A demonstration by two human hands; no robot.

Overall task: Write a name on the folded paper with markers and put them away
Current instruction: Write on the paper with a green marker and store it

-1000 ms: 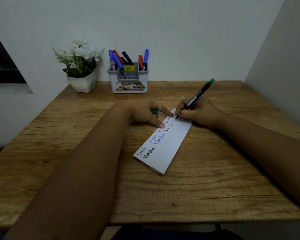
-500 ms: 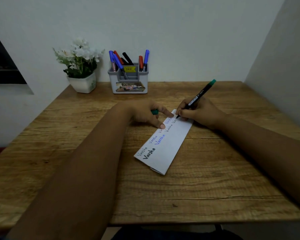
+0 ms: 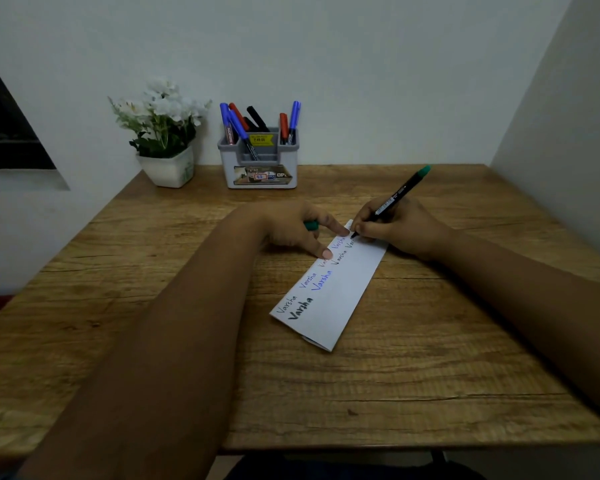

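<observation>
Paper (image 3: 329,289), folded into a long strip, is lying slantwise near the middle of the tabletop (image 3: 413,375), its far end nearer the back edge, and you are writing on that far end now. Your right hand (image 3: 395,230) is gripping the green-capped marker (image 3: 397,199) in a writing pinch, tip touching the sheet. Your left hand (image 3: 305,233) is pressing the strip's left edge with straight forefinger and thumb while its curled fingers are holding what looks like the green cap (image 3: 310,225). "Varsha" is showing several times in two rows, in thin dark, bold black and blue ink; the word under the tip is reading only "Var" so far. Judging by this, you are mid-word, so the next move is asking you to finish the letters, then cap the marker and carry it to the grey holder (image 3: 258,168) at the back edge, beside the flower pot (image 3: 168,168). The holder's labels are showing "42" and "OP"; the yellow tag is too small to read.
</observation>
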